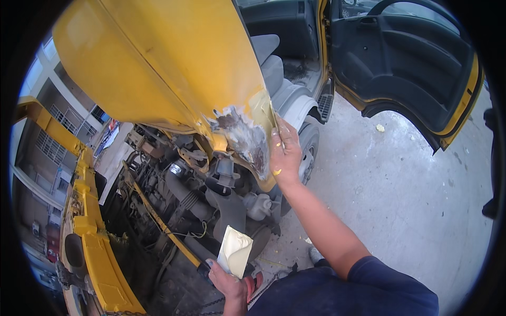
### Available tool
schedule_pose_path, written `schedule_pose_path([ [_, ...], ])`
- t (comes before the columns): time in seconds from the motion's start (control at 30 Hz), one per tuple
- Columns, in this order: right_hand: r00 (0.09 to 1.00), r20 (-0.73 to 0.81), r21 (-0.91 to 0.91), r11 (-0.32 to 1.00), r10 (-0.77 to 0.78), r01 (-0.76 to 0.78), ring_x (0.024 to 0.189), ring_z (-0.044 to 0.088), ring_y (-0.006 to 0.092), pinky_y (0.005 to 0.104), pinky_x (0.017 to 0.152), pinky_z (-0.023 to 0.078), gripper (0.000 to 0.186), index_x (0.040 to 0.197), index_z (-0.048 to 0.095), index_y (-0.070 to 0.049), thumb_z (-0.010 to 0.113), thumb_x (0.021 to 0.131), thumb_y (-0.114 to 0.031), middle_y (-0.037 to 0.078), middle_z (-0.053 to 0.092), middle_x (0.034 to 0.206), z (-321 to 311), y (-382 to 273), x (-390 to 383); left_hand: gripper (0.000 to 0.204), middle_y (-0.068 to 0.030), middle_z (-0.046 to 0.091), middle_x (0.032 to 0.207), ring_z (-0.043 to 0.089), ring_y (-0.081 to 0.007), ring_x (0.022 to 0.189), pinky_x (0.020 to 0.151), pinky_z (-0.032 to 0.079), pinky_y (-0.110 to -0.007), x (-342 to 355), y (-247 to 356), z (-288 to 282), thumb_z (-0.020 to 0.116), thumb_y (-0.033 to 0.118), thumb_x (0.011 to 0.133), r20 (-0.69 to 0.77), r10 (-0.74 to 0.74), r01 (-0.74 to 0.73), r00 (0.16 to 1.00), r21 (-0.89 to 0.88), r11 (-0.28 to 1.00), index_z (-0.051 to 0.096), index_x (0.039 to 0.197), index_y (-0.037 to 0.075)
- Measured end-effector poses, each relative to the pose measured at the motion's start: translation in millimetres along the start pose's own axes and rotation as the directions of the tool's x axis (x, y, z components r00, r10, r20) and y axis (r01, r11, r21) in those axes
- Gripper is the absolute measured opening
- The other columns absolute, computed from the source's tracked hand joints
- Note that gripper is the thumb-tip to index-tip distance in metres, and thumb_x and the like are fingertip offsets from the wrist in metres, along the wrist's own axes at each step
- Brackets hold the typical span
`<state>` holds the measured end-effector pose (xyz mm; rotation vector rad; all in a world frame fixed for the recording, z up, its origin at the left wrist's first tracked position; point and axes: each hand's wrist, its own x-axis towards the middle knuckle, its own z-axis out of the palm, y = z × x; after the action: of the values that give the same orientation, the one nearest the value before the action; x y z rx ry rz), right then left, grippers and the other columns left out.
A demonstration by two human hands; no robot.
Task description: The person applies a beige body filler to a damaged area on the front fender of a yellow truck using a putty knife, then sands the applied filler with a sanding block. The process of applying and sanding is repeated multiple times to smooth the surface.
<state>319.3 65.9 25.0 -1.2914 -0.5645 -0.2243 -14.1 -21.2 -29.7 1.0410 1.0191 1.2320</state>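
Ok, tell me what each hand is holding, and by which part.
Left hand: a paste-smeared board, by its lower end. Right hand: apparently a thin spreader, its gripped part hidden.

head: left head-worn fisheye | faces steeply downward | near the hands (285,151) (227,282) | ground (363,184) farther off

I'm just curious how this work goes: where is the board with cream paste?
In the head view, the board with cream paste is low, just left of centre, held in the left hand below the grey engine duct.
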Motion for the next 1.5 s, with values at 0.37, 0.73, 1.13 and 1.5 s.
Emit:
schedule_pose_path([
  [0.37,0.997,0.082,-0.01,1.0,0.003,-0.002,0.139,0.068,0.0281,0.0365,0.121,0.049,0.042,0.154,0.071,-0.002,0.062,0.113,-0.003,0.017,0.071,0.148,-38,8,-42,0.075,-0.0172,0.082,0.111,0.082,-0.0236,0.092,0.08,0.064,-0.036,-1,2,-3,0.037,0.052,0.126,0.02,0.042,-0.043,0.999,0.075,0.996,0.073,0.13,-0.014],
  [0.73,0.997,0.081,-0.077,0.997,-0.015,0.021,0.142,0.062,0.0367,0.041,0.12,0.051,0.05,0.159,0.069,-0.011,0.068,0.11,-0.006,0.018,0.066,0.15,-11,37,-76,0.073,-0.0174,0.082,0.112,0.082,-0.0241,0.093,0.081,0.064,-0.035,-8,3,-4,0.038,0.051,0.126,0.028,0.006,-0.007,1.0,0.037,0.999,0.072,0.131,-0.014],
  [1.13,0.994,-0.004,0.045,0.993,0.108,-0.108,0.138,0.069,0.0329,0.0388,0.119,0.051,0.043,0.154,0.072,-0.007,0.063,0.112,-0.005,0.018,0.071,0.148,-22,59,-42,0.076,-0.0183,0.082,0.115,0.082,-0.0238,0.097,0.086,0.063,-0.035,-12,9,1,0.036,0.053,0.126,0.032,0.008,-0.01,0.999,0.051,0.999,0.072,0.132,-0.014],
  [1.5,0.981,0.138,0.058,0.988,0.137,-0.146,0.14,0.068,0.0333,0.0393,0.121,0.05,0.044,0.153,0.074,-0.01,0.064,0.111,-0.003,0.018,0.07,0.149,-43,48,-102,0.075,-0.0169,0.082,0.115,0.081,-0.0231,0.099,0.088,0.063,-0.035,-10,2,-1,0.035,0.052,0.126,0.053,-0.012,0.009,0.999,0.071,0.997,0.072,0.133,-0.013],
])
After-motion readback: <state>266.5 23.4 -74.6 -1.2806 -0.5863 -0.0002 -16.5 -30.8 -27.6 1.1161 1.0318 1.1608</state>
